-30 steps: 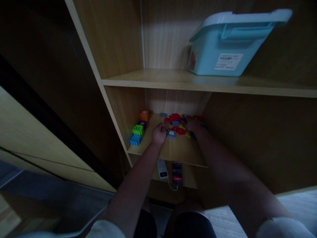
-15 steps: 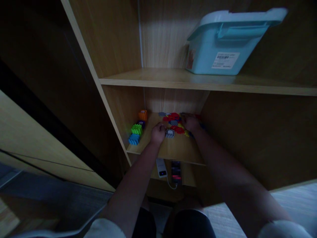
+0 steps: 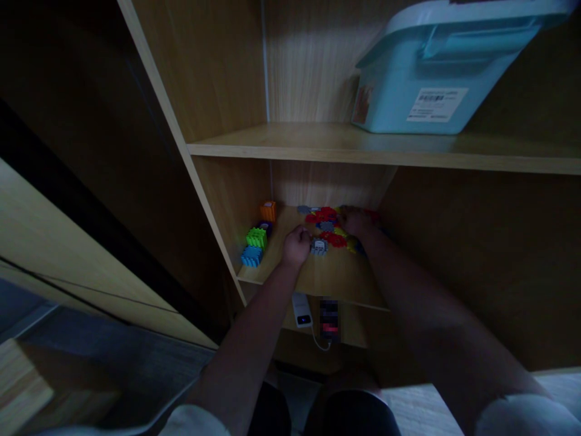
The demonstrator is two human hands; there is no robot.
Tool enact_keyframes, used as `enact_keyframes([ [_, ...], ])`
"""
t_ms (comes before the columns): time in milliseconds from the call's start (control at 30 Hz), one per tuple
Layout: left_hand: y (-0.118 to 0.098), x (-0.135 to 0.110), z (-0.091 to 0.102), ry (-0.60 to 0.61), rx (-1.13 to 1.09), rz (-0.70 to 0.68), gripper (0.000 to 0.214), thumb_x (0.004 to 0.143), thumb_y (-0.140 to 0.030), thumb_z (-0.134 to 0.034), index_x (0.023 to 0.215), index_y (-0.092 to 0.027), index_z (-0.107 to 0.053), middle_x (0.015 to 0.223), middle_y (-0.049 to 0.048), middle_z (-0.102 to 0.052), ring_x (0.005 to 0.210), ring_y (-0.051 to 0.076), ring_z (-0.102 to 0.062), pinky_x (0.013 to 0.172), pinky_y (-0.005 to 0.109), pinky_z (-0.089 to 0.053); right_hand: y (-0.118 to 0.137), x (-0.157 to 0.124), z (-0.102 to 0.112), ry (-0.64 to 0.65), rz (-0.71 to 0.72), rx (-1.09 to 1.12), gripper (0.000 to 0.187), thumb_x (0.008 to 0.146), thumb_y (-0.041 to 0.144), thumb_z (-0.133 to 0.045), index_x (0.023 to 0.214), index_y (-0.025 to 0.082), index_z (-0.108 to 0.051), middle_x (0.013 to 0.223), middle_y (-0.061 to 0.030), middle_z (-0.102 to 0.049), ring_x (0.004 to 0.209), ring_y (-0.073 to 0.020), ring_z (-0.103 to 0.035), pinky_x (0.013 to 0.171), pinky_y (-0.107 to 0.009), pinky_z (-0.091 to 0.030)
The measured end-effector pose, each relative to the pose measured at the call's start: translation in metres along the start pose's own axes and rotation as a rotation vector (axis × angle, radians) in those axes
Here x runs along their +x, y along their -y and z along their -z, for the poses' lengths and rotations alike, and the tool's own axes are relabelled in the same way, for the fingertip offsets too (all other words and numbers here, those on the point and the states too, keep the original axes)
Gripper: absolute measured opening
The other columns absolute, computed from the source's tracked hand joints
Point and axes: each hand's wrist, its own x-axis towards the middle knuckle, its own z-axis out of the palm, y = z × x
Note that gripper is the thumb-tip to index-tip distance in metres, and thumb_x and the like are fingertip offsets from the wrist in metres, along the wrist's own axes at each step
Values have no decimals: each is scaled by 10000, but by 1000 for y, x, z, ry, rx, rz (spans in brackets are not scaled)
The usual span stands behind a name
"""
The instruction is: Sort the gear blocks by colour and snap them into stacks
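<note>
Both my arms reach into a low wooden shelf point(image 3: 318, 281). My left hand point(image 3: 296, 245) is curled, its fingers against a grey toothed plastic piece point(image 3: 319, 246). My right hand point(image 3: 357, 222) lies over a cluster of red, grey and yellow toothed pieces point(image 3: 327, 225) at the back of the shelf; its fingers are bent over them and what they hold is hidden. Stacks of orange point(image 3: 268, 211), green point(image 3: 256, 237) and blue point(image 3: 251, 256) pieces stand along the shelf's left wall.
A light blue lidded storage box point(image 3: 436, 72) with a white label sits on the upper shelf point(image 3: 318, 145). Below the low shelf lie a white power bank point(image 3: 302, 310) with a cable and a dark device point(image 3: 329, 320). A dark gap runs at left.
The view has shifted slightly. My right hand has crept a little toward the back of the shelf over the coloured pieces. My left hand stays by the grey piece.
</note>
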Motion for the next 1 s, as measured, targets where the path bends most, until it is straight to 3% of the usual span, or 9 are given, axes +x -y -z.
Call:
enact_keyframes([
  [200,-4,0,1,-4,-8,14,236,949,-121,-488,811,-211,-656,736,5,-689,733,169,-647,724,272,-460,19,-10,27,-245,37,158,325,1026,330,-504,1175,200,-762,1278,-161,-760,1184,-303,-718,1113,-488,-543],
  [400,-1,2,0,-28,-44,-4,222,941,-113,-486,821,-209,-646,750,6,-683,740,166,-643,718,265,-459,47,-52,37,-501,-196,475,246,956,378,-604,1080,211,-734,1049,-115,-813,935,-273,-776,885,-422,-625],
  [500,-1,0,1,-46,-54,-34,217,947,-102,-479,863,-209,-648,755,-3,-671,732,158,-638,718,260,-468,66,-82,41,-578,-240,581,325,950,418,-650,1202,213,-652,1088,-115,-807,920,-254,-776,835,-394,-635],
  [633,-7,-5,2,-86,-36,-161,243,962,-115,-527,1132,-209,-673,827,-8,-674,736,149,-638,744,263,-500,91,-113,53,-492,-60,484,327,1007,413,-648,1281,235,-642,1137,-105,-802,987,-260,-775,919,-421,-630],
  [767,-12,-12,1,21,-23,-347,406,982,-215,-637,1388,-228,-627,914,11,-700,810,156,-668,828,280,-553,108,-120,58,-423,128,310,212,1060,358,-593,1197,252,-716,1169,-107,-798,1085,-284,-744,1023,-463,-597],
  [867,-14,-15,1,93,27,-411,422,988,-290,-682,1407,-250,-654,986,40,-736,876,173,-684,900,308,-568,115,-118,55,-314,214,300,199,1070,341,-585,1168,277,-745,1127,-85,-808,1052,-285,-741,1008,-466,-599],
  [1000,-19,-17,4,97,65,-368,260,996,-269,-651,1238,-242,-742,1045,68,-758,953,191,-695,934,313,-556,116,-117,54,-211,234,370,176,1055,377,-620,1145,322,-762,1136,-79,-802,1092,-308,-725,1047,-500,-577],
])
